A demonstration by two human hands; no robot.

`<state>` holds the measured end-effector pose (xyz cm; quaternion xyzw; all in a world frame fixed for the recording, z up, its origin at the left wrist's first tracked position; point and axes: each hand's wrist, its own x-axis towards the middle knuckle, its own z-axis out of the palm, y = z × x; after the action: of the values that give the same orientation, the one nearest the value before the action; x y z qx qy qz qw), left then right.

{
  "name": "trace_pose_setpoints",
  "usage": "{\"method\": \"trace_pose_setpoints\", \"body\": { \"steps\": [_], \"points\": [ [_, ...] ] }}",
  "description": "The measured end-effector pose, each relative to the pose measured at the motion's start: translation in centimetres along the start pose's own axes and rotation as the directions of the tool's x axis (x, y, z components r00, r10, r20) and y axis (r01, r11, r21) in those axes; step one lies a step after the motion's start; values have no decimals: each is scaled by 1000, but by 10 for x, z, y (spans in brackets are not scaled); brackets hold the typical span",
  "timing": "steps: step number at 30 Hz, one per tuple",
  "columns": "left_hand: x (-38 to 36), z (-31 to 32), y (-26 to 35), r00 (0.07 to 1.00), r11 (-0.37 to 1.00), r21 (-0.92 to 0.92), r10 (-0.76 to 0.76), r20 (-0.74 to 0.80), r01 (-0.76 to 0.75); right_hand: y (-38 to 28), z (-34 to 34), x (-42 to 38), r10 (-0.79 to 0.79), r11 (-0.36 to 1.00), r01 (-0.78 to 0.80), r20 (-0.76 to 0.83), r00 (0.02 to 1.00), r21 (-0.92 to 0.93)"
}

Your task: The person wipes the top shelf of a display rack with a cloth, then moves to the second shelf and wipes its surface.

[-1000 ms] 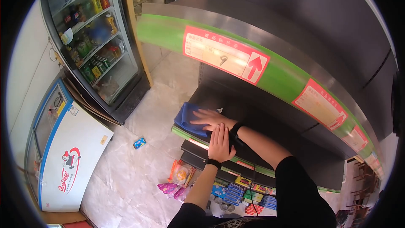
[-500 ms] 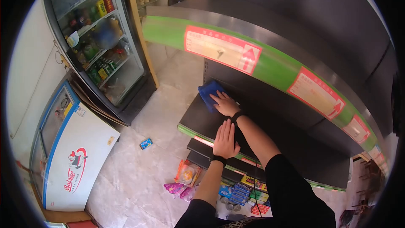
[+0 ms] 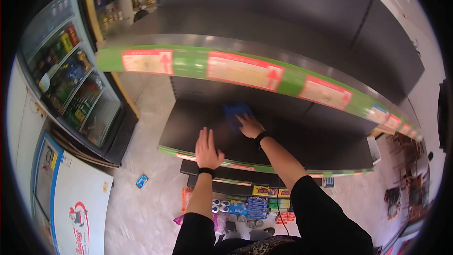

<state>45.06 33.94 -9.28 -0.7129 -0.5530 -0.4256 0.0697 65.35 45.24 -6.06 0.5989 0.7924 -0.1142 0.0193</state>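
Note:
My right hand [image 3: 250, 125] presses a blue cloth [image 3: 236, 114] against the dark shelf board [image 3: 292, 144], its fingers spread over the cloth. The cloth is slightly blurred. To the left, my left hand [image 3: 208, 152] is at the front edge of the same shelf, fingers extended and thumb apart, holding nothing. Above both hands runs an upper shelf with a green price strip [image 3: 190, 63] carrying red and white labels.
A glass-door drinks fridge [image 3: 71, 75] and a white chest freezer [image 3: 81, 203] stand at the left. A small blue packet [image 3: 142, 181] lies on the floor. Boxed goods [image 3: 257, 208] sit below the shelf. A thin cable hangs near my right arm.
The view has turned to the right. My right hand and the cloth have moved away from the shelf's left end toward its middle. My left hand is now farther from my right hand.

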Motion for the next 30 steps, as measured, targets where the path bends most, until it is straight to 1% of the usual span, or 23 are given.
{"method": "trace_pose_setpoints", "body": {
  "steps": [3,6,7,10,11,14,15,18,22,23,26,30],
  "points": [
    [0,-1,2,1000,999,32,12,14,-12,53,9,-35,142,990,-142,8,990,-13],
    [-1,-1,1,1000,999,36,12,23,-13,95,9,-78,286,958,-286,12,958,-14],
    [-1,0,1,1000,999,40,23,-1,-23,106,7,-93,333,943,-333,17,943,-10],
    [-3,1,1,997,999,41,-35,61,33,129,4,-132,464,884,-467,77,882,25],
    [-3,2,1,999,999,52,-16,32,14,138,6,-142,459,887,-461,60,886,23],
    [-4,5,-3,998,999,30,-20,64,19,152,15,-167,440,898,-440,12,898,22],
    [-4,6,-2,999,999,36,-5,46,4,149,11,-177,431,902,-431,2,902,22],
    [-4,4,-3,995,1000,18,-12,94,10,141,12,-197,387,922,-388,-62,920,-2],
    [-4,3,-1,997,999,35,14,74,-16,126,13,-218,286,953,-297,-145,947,-60],
    [-3,3,0,998,999,35,16,67,-18,121,12,-222,284,951,-298,-158,946,-77],
    [-3,6,-2,998,998,60,24,62,-28,125,24,-220,232,964,-249,-173,957,-88],
    [-3,4,-1,996,994,109,21,91,-31,109,11,-217,146,984,-157,-122,982,-83]
  ]
}}
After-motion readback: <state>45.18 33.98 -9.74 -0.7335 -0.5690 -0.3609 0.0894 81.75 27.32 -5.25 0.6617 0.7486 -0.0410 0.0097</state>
